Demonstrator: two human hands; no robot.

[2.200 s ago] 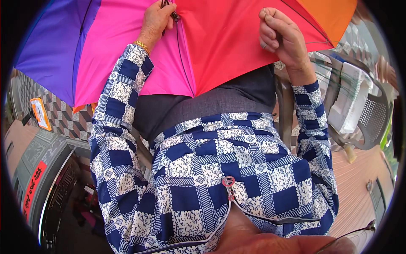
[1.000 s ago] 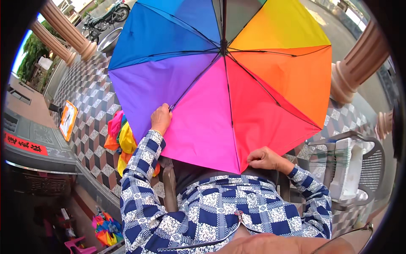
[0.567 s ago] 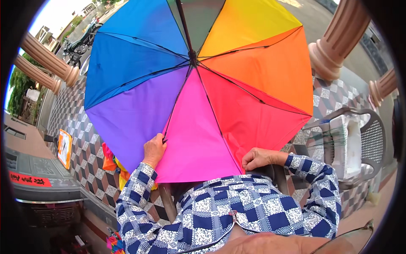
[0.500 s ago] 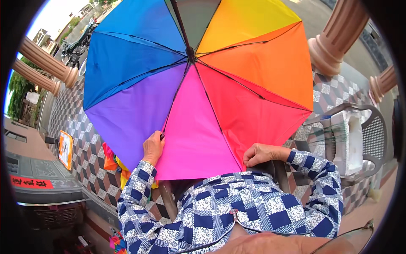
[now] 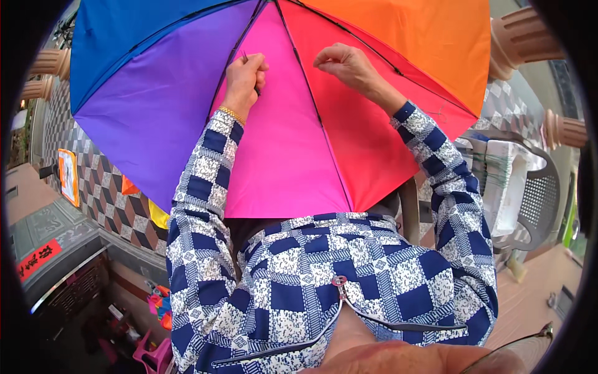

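An open rainbow umbrella [image 5: 274, 168] lies spread before me, its inner side up and its pink panel reaching my lap. Dark ribs [image 5: 299, 65] run along the panel seams. Over the seam between purple and pink, my left hand [image 5: 245, 78] is closed around a small dark tool [image 5: 257, 91]; only its thin tip and lower end show, so its kind is unclear. My right hand [image 5: 349, 67] hovers above the pink and red panels with thumb and fingertips pinched together. Whatever it may hold is too small to make out.
To the right, a grey plastic chair [image 5: 541, 199] bears a white box [image 5: 501, 199] with dark green strands draped over it. Stone columns [image 5: 526, 38] rise behind. At left are an orange-edged panel [image 5: 68, 177], yellow cloth [image 5: 158, 215] and a pink plastic stool [image 5: 154, 353].
Both hands have moved up and away from my body, from the umbrella's near edge to over its panels. My view has tipped downward, so the umbrella's hub has left the picture.
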